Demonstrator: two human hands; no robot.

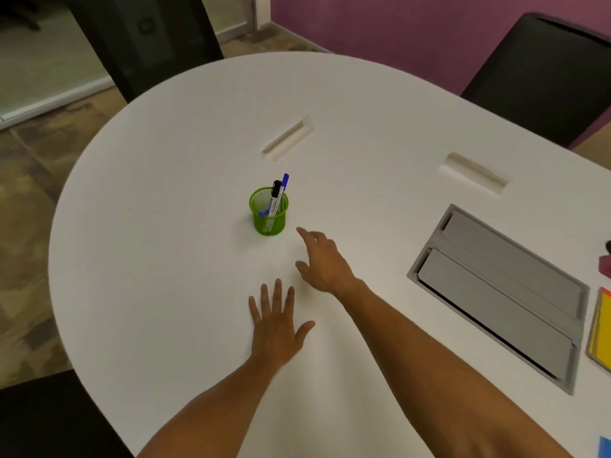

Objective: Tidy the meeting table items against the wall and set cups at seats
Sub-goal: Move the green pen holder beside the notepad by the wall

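One green mesh pen cup (268, 211) holds two markers (277, 198); near it, both hands' fingers (309, 238) are spread, empty.

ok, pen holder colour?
Bright green mesh pen holder, markers standing inside; clearest in the head view.

a pen cup (268, 211) holding 2 markers (277, 200) stands on the table (165, 226), left of a hatch (499, 292).

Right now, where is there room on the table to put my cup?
Bare table lies left of the green pen pot, out to the rounded edge, and beyond it toward the two slots. It is crowded at the right, by the grey hatch and yellow pad.
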